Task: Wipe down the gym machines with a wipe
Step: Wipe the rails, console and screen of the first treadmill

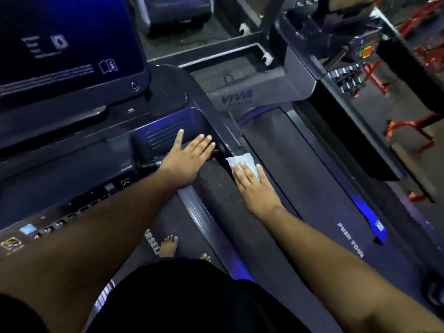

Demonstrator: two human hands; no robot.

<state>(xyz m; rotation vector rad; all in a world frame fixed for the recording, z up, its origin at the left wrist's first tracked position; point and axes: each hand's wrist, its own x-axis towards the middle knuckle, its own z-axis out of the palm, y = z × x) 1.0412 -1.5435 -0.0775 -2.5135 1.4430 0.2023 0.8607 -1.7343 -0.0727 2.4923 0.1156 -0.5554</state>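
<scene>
Pressing wipe along up-pointing handrail

White wipe, folded, flat on the treadmill's black padded handrail

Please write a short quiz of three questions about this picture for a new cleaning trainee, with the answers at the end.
1. True or false: the right hand presses the wipe onto the padded handrail.
2. Where does the left hand rest?
A. on the screen
B. flat at the edge of the console tray
C. on the floor
3. Fill in: the person stands on the treadmill with ____ feet.

Key
1. True; the fingers lie straight on the wipe at the far end of the handrail.
2. B; the fingers are spread, holding nothing.
3. Bare; toes show below the arms.
</scene>
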